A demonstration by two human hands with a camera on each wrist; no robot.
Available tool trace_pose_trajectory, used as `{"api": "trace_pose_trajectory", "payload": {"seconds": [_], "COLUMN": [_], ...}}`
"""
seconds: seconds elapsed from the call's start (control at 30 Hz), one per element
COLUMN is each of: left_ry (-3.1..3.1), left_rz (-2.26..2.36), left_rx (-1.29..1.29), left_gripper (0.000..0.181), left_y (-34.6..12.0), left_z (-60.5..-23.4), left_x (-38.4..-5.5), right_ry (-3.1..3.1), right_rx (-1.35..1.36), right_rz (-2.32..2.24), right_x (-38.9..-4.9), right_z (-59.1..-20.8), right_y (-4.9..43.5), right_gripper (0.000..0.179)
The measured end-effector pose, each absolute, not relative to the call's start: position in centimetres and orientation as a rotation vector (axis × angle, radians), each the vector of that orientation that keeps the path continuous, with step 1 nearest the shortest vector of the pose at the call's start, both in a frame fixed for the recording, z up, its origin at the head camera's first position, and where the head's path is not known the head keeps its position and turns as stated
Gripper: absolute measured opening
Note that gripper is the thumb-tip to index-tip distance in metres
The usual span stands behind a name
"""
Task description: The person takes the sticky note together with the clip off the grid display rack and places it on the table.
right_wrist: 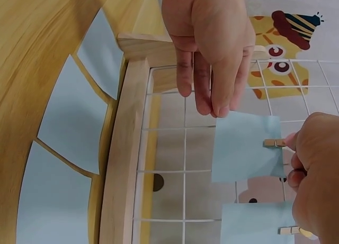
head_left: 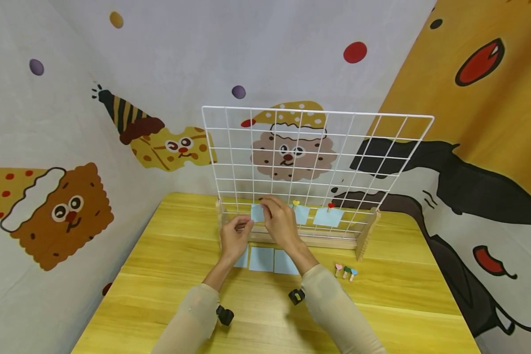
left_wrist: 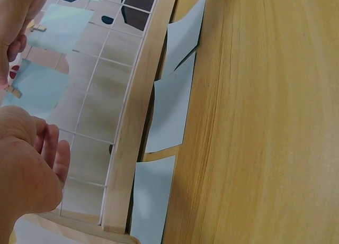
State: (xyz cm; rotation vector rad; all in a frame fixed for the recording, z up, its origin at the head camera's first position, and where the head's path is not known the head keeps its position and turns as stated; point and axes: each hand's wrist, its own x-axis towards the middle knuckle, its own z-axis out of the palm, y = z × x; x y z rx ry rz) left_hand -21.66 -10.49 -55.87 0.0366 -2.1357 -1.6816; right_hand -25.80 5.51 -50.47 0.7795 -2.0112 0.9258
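Blue card (head_left: pixel 256 213) lies against the wire grid (head_left: pixel 318 111), low and left of its centre, between both hands; right hand (head_left: pixel 281 222) pinches its clothespin (right_wrist: pixel 273 143), left hand (head_left: pixel 234 239) meets its corner, pinching or not I cannot tell.

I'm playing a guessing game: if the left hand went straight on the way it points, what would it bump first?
Probably the nearest hanging blue note: the fingertips of the left hand are right at its edge. The white wire grid looks close behind, but depth is hard to judge.
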Motion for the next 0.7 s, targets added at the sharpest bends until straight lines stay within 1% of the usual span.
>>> {"api": "trace_pose_trajectory", "payload": {"seconds": [0.3, 0.57, 0.7], "left_ry": [-2.13, -2.123, -2.137], "left_rz": [-1.68, -1.701, -1.696], "left_rx": [0.025, 0.025, 0.033], "left_gripper": [0.009, 0.009, 0.009], "left_y": [-10.6, -10.8, -10.9], "left_z": [-56.0, -56.0, -56.1], "left_x": [-21.7, -21.6, -21.3], "right_ry": [-1.997, -1.926, -1.929], "right_rx": [0.788, 0.807, 0.794], "right_rz": [0.86, 0.921, 0.93], "right_x": [-25.1, -26.2, -25.9], "right_z": [-49.3, -50.4, -50.2], "right_y": [5.4, 5.5, 5.6], "right_gripper": [0.011, 0.016, 0.017]}}
